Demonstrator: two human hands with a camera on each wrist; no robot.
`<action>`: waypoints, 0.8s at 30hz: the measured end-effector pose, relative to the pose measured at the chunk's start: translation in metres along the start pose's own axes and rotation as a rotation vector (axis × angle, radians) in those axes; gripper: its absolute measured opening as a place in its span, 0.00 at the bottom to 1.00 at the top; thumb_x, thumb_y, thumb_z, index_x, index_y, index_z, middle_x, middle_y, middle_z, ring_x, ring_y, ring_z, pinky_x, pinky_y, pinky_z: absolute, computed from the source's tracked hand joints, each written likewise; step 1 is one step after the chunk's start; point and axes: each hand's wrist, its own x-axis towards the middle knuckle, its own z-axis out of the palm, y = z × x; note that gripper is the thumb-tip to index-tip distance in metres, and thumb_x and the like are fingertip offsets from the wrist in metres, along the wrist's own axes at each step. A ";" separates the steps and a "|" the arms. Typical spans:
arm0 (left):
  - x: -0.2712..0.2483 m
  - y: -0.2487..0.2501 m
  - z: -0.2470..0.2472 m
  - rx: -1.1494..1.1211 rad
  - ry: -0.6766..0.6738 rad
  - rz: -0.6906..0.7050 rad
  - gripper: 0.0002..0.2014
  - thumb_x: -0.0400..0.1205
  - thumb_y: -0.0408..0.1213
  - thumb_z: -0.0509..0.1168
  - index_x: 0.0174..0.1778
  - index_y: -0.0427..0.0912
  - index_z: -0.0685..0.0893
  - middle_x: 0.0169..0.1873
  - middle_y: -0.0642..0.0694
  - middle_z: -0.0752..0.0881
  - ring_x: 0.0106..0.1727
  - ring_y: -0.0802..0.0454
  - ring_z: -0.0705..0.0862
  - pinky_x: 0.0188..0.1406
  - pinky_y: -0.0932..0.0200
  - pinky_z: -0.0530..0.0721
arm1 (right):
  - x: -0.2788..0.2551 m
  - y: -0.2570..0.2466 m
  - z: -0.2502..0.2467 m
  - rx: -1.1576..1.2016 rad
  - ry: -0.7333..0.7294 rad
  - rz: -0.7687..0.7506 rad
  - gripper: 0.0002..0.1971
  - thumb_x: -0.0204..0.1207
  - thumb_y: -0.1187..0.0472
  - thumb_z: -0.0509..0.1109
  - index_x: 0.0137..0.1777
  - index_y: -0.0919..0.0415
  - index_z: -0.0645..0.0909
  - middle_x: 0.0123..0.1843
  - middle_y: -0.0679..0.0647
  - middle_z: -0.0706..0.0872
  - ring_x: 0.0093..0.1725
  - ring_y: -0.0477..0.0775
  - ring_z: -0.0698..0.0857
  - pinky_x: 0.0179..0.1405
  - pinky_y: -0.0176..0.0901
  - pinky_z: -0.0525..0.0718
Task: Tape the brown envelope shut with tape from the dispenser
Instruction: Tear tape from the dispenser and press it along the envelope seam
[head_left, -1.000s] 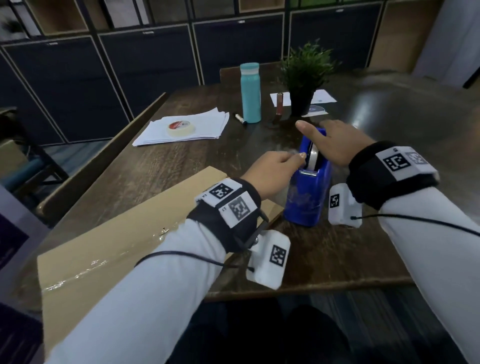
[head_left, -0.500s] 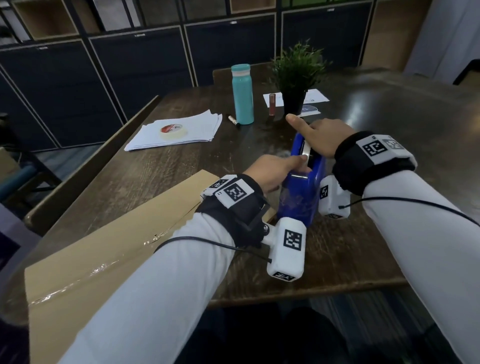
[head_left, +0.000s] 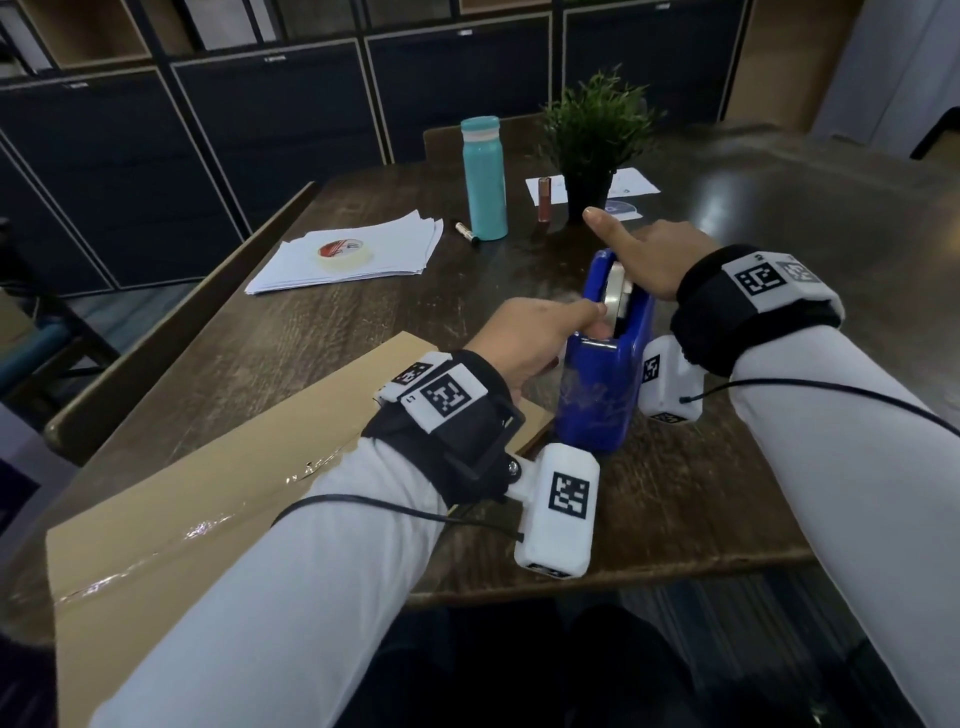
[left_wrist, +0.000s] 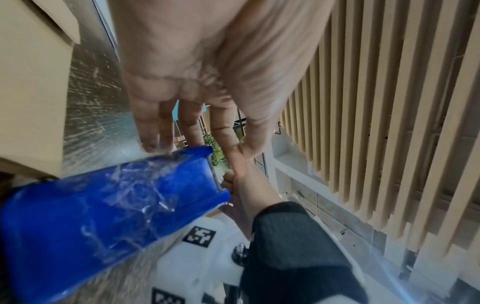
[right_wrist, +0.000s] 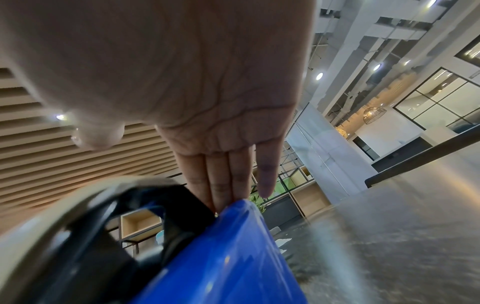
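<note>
Brown flat paper envelope, light and floppy, lies under the left forearm, just behind the left hand; it is best pressed flat near its flap. That hand's index finger and thumb pinch at the tape end beside the cutter of the heavy-looking blue plastic tape dispenser. Straight fingers of the right hand rest on the dispenser's top, thumb raised.

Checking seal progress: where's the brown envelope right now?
Head view: the brown envelope lies flat at the table's near-left edge, under the left forearm, its corner beside the blue dispenser.
</note>
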 end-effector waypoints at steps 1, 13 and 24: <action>-0.001 -0.002 -0.001 0.002 0.000 0.008 0.11 0.78 0.43 0.69 0.31 0.45 0.89 0.40 0.52 0.89 0.47 0.54 0.82 0.59 0.51 0.78 | 0.000 0.000 0.000 -0.008 0.002 -0.002 0.46 0.76 0.27 0.34 0.38 0.66 0.81 0.40 0.63 0.82 0.42 0.62 0.79 0.46 0.48 0.72; -0.018 -0.024 -0.001 -0.006 -0.039 0.022 0.12 0.80 0.43 0.69 0.32 0.45 0.90 0.40 0.46 0.89 0.45 0.49 0.82 0.64 0.42 0.80 | 0.000 -0.005 0.001 -0.044 -0.007 0.010 0.43 0.75 0.26 0.33 0.29 0.63 0.72 0.32 0.59 0.78 0.31 0.55 0.75 0.42 0.47 0.71; -0.018 -0.024 0.000 -0.098 -0.051 0.006 0.12 0.80 0.41 0.68 0.33 0.43 0.89 0.26 0.56 0.86 0.31 0.61 0.83 0.43 0.62 0.82 | 0.001 -0.006 0.000 -0.059 -0.015 0.013 0.44 0.75 0.26 0.34 0.31 0.63 0.75 0.32 0.59 0.78 0.31 0.54 0.75 0.42 0.47 0.70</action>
